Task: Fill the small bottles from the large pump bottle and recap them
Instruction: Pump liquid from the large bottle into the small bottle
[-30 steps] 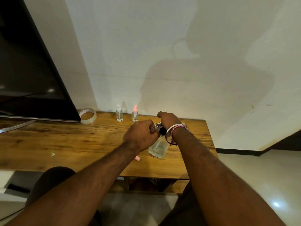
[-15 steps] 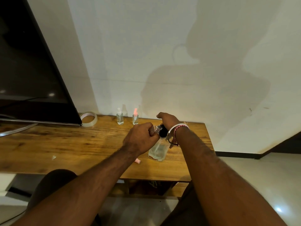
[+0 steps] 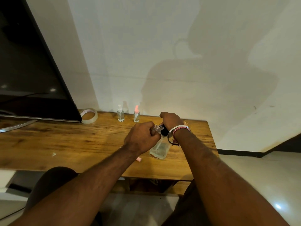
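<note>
So the left hand [image 3: 141, 138] is curled tight around a small clear bottle [image 3: 157, 128], holding it tipped sideways with its threaded neck poking out toward 3 o'clock, right up against the black pump head [image 3: 164, 132] of the large pump bottle [image 3: 159, 149]. The right hand [image 3: 171, 119] sits on top of that pump head with its fingers bent over it; can't really make out the fingertips from here. The big bottle is see-through plastic, rounded, with a bit of clear liquid low down, and it stands on the wooden surface [image 3: 65, 141] near its 3 o'clock end. That surface is warm brown planks with dark grain streaks, kind of rustic. Right wrist has a shiny metal bangle [image 3: 172, 132] and a red-and-white braided thread band [image 3: 181, 128]. Way back at 12 o'clock against the matte white wall, two more little clear bottles stand upright side by side, a white-capped bottle [image 3: 120, 113] and a pink-capped bottle [image 3: 136, 114]. A roll of clear tape [image 3: 89, 115] lies flat at about 10 o'clock, next to the corner of a glossy black TV screen [image 3: 32, 70]. A small pink cap [image 3: 139, 159] peeks out on the wood just under the left forearm.
</note>
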{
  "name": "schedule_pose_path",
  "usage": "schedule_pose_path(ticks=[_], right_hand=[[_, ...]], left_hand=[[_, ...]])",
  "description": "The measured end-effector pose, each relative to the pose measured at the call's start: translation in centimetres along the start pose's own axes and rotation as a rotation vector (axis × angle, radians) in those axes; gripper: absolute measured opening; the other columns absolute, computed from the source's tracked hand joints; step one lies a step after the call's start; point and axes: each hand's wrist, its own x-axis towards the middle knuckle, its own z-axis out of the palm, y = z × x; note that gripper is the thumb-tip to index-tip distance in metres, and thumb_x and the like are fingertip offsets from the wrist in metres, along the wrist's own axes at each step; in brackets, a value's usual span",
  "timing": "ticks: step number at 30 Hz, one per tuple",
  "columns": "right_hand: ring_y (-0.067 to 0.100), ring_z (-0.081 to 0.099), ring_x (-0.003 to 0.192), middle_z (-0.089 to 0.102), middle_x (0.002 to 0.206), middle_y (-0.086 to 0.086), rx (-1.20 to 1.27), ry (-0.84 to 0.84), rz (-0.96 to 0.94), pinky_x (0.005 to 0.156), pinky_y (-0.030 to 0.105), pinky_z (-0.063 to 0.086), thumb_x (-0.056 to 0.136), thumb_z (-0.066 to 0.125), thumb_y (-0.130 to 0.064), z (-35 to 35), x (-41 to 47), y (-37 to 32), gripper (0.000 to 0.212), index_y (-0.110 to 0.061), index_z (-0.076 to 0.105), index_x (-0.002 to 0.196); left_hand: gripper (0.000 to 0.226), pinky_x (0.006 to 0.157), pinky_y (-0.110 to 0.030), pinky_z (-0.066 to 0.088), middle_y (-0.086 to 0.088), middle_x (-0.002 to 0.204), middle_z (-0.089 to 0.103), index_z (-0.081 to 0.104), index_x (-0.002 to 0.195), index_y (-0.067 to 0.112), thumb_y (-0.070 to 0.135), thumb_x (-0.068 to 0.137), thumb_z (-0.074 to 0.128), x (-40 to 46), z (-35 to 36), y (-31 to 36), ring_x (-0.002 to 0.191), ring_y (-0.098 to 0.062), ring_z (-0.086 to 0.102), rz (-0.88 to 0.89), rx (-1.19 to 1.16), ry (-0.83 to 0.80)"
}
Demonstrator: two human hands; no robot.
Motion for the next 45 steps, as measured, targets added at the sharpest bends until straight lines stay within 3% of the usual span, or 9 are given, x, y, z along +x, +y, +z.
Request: schedule_pose_path(ticks=[7, 11, 15, 18, 26, 29, 33, 39, 45], right_hand=[[0.042, 0.059, 0.109, 0.063, 0.12, 0.023, 0.169, 0.041, 0.031, 0.099, 0.044, 0.048, 0.1, 0.039, -0.017, 0.1, -0.6, 0.0, 0.032, -0.001, 0.058, 0.121], [0.033, 0.063, 0.09, 0.066, 0.097, 0.013, 0.557, -0.065, 0.194, 0.098, 0.045, 0.049, 0.095, 0.049, -0.04, -0.8, -0.7, -0.5, 0.033, -0.01, 0.06, 0.09], [0.029, 0.06, 0.075, 0.064, 0.08, 0.011, 0.636, -0.103, 0.228, 0.092, 0.044, 0.048, 0.092, 0.053, -0.046, -1.3, -0.6, -0.4, 0.041, -0.011, 0.059, 0.112], [0.029, 0.059, 0.068, 0.063, 0.077, 0.013, 0.635, -0.156, 0.258, 0.072, 0.039, 0.047, 0.093, 0.051, -0.052, -2.0, -0.9, -0.9, 0.048, -0.012, 0.056, 0.12], [0.026, 0.057, 0.075, 0.06, 0.089, 0.008, 0.556, -0.129, 0.246, 0.067, 0.036, 0.042, 0.096, 0.048, -0.047, -1.3, -1.0, -1.0, 0.039, -0.011, 0.058, 0.107], [0.029, 0.059, 0.083, 0.062, 0.099, 0.013, 0.53, -0.099, 0.205, 0.081, 0.04, 0.045, 0.098, 0.046, -0.042, -1.1, -0.6, -0.8, 0.033, -0.011, 0.057, 0.093], [0.039, 0.052, 0.126, 0.055, 0.135, 0.023, 0.12, -0.048, 0.043, 0.107, 0.043, 0.042, 0.107, 0.034, -0.024, -0.4, 0.3, -0.9, 0.04, 0.0, 0.056, 0.13], [0.038, 0.063, 0.101, 0.065, 0.112, 0.021, -0.407, 0.102, -0.197, 0.087, 0.04, 0.053, 0.092, 0.054, -0.005, 0.4, 0.3, 0.2, 0.024, -0.003, 0.054, 0.116], [0.04, 0.063, 0.098, 0.065, 0.108, 0.022, -0.42, 0.12, -0.199, 0.087, 0.041, 0.054, 0.094, 0.051, -0.005, 0.4, 0.1, 0.2, 0.019, -0.003, 0.052, 0.112]], left_hand=[[0.021, 0.052, -0.026, 0.039, 0.006, 0.066, 0.061, 0.057, 0.072, 0.022, 0.032, 0.085, 0.071, -0.1, -0.4, 0.3, 0.063, -0.015, 0.057, -0.009, 0.019, -0.017], [0.023, 0.052, -0.027, 0.039, 0.007, 0.063, 0.059, 0.056, 0.071, 0.022, 0.031, 0.085, 0.07, -0.1, -0.7, 0.6, 0.059, -0.012, 0.052, 0.003, -0.002, 0.002], [0.022, 0.054, -0.027, 0.04, 0.006, 0.064, 0.06, 0.056, 0.071, 0.022, 0.031, 0.084, 0.071, 0.1, -0.9, 0.8, 0.061, -0.015, 0.055, -0.004, 0.003, -0.014], [0.021, 0.055, -0.028, 0.043, 0.006, 0.065, 0.061, 0.057, 0.072, 0.023, 0.031, 0.084, 0.072, 0.1, -0.8, 0.7, 0.063, -0.017, 0.058, -0.007, 0.004, -0.018], [0.023, 0.055, -0.029, 0.046, 0.007, 0.064, 0.061, 0.057, 0.07, 0.023, 0.032, 0.085, 0.071, 0.1, -0.5, 0.6, 0.06, -0.014, 0.055, -0.001, -0.003, -0.004], [0.022, 0.057, -0.032, 0.049, 0.007, 0.065, 0.062, 0.058, 0.071, 0.023, 0.032, 0.086, 0.072, 0.2, -0.5, 0.6, 0.061, -0.014, 0.057, 0.007, 0.0, -0.009], [0.021, 0.055, -0.028, 0.046, 0.007, 0.066, 0.062, 0.06, 0.074, 0.024, 0.034, 0.087, 0.073, 0.3, -0.2, 0.3, 0.062, -0.012, 0.058, 0.004, 0.021, -0.028], [0.018, 0.056, -0.028, 0.049, 0.009, 0.069, 0.064, 0.061, 0.076, 0.026, 0.036, 0.085, 0.072, 0.3, 0.1, -0.1, 0.066, -0.012, 0.061, 0.005, 0.019, -0.026], [0.019, 0.06, -0.034, 0.056, 0.009, 0.068, 0.064, 0.062, 0.076, 0.025, 0.038, 0.085, 0.073, 0.3, 0.1, -0.1, 0.066, -0.012, 0.062, 0.009, 0.016, -0.024]])
